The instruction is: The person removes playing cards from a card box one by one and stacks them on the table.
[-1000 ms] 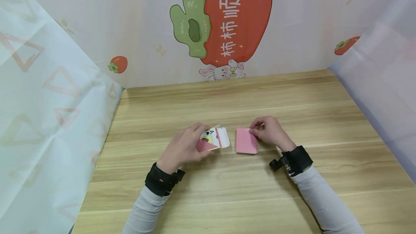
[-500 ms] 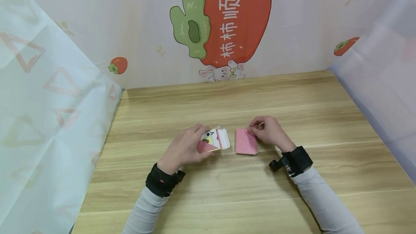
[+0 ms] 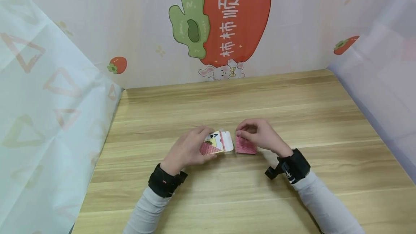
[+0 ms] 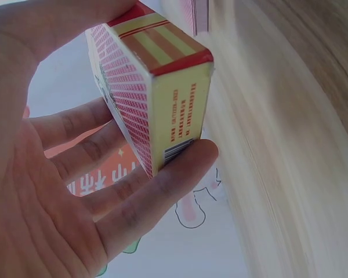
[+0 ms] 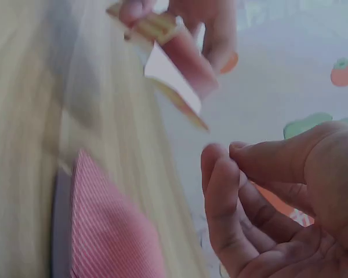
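My left hand point(image 3: 188, 145) holds a playing card box point(image 3: 212, 145), thumb and fingers on opposite edges. An ace of spades design shows on its face, and its white flap stands open toward the right. In the left wrist view the box's yellow side point(image 4: 180, 110) carries print and a barcode. Just right of the flap lies a deck of cards point(image 3: 246, 150) with red patterned backs. Over its upper part is my right hand point(image 3: 260, 133), fingers bent and thumb near the index fingertip. The right wrist view shows those fingertips apart from the deck, with nothing visible between them.
A wood-grain table point(image 3: 208, 205) carries everything. Behind it hangs a printed cloth point(image 3: 146, 28) with a big red fruit picture, and pale sheets border the left and right sides. Each wrist wears a black camera strap point(image 3: 294, 165).
My right hand has left the deck's upper right corner and shifted left over it, toward the box flap. My left hand and the box have moved slightly right and nearer me.
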### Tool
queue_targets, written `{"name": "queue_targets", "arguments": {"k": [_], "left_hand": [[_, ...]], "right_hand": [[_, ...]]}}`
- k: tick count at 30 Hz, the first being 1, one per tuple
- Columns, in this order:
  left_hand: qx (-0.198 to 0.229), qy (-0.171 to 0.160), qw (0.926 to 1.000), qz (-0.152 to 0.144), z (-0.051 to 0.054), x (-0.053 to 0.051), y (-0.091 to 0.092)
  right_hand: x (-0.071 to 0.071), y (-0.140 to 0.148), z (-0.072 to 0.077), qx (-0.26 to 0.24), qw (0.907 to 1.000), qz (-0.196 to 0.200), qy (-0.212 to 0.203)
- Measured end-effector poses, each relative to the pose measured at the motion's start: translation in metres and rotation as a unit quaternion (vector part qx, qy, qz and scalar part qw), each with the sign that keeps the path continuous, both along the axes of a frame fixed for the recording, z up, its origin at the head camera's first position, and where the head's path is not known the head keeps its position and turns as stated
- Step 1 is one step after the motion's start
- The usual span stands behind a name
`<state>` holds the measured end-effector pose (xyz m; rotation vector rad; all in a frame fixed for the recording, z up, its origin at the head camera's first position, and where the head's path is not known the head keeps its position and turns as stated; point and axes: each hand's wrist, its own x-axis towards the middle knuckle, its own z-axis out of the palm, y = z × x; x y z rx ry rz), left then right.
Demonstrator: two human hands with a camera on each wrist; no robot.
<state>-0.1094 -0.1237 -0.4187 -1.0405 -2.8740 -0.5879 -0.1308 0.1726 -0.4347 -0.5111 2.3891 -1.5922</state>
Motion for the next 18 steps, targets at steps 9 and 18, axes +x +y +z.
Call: {"name": "queue_targets", "arguments": {"k": [9, 18], "left_hand": [[0.0, 0.019, 0.9996, -0.022, -0.002, 0.002, 0.005], [0.01, 0.03, 0.9985, -0.044, -0.003, 0.005, 0.009]], "right_hand": [[0.011, -0.02, 0.0, -0.044, 0.9961, 0.039, -0.066], [0.014, -0.03, -0.009, -0.02, 0.9981, 0.047, -0.034]]}}
